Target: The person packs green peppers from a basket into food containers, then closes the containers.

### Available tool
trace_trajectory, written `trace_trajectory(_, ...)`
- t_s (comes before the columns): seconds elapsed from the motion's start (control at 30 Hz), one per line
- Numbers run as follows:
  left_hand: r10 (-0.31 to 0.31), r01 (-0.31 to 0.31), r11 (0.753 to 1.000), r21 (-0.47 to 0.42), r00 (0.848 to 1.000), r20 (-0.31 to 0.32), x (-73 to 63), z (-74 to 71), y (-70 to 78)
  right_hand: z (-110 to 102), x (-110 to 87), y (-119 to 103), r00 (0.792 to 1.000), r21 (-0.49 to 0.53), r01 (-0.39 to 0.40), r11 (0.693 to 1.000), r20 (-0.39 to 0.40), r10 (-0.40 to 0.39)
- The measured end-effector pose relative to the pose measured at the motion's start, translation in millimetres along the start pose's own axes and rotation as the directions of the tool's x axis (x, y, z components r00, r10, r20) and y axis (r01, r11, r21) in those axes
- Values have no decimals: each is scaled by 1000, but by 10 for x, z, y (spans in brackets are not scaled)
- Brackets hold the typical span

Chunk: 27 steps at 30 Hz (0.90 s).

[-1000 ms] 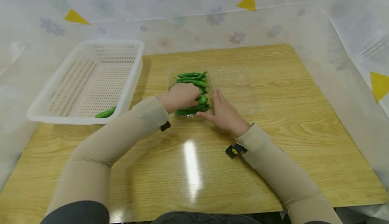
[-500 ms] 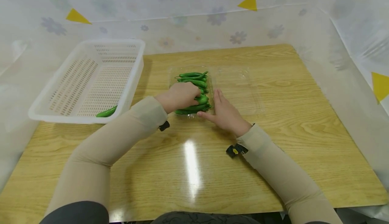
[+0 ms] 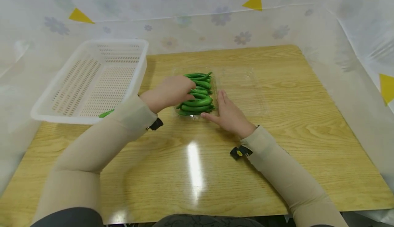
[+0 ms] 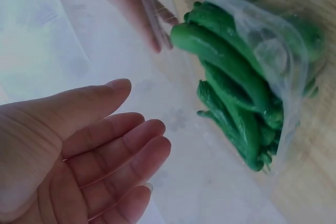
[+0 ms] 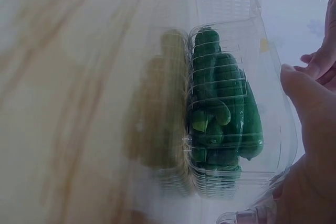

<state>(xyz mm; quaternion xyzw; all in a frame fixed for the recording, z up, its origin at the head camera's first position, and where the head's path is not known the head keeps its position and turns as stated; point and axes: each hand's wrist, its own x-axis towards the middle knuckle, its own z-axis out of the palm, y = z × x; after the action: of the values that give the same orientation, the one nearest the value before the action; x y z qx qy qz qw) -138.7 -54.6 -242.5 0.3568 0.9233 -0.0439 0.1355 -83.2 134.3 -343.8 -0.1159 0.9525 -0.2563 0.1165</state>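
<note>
Several long green peppers lie side by side in the base of a clear plastic clamshell box. My left hand hovers at the left side of the box, overlapping the peppers in the head view. In the left wrist view that left hand has loosely bent fingers and holds nothing, apart from the peppers. My right hand rests against the box's right side, fingers straight, thumb spread to the front corner. The right wrist view shows its thumb at the clear rim.
A white slotted basket stands at the left of the wooden table, with a green pepper at its near end, partly hidden by my sleeve. The clamshell's clear lid lies folded open to the right.
My left hand has drawn left and slightly up from over the peppers, uncovering more of them. The left sleeve now hides more of the basket's pepper. My right hand stays in place.
</note>
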Motion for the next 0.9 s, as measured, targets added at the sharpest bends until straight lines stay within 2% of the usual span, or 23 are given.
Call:
trace_trajectory(0.3, -39, 39, 999, -1, 997, -74, -252, -138, -189, 3, 12, 14, 1000, -14, -2, 1000, 3, 2)
trace_trajectory(0.43, -62, 62, 998, -1, 996, -68, -343, -196, -292, 1, 20, 27, 1000, -13, -7, 1000, -2, 7)
trace_trajectory(0.67, -139, 137, 990, -36, 989, -55, -510, -271, -459, -14, 9, 37, 1000, -3, -15, 1000, -2, 15)
trace_trajectory(0.9, -166, 164, 985, -46, 984, -68, -639, -306, -628, -17, -11, 39, 1000, 8, -15, 1000, -8, 15)
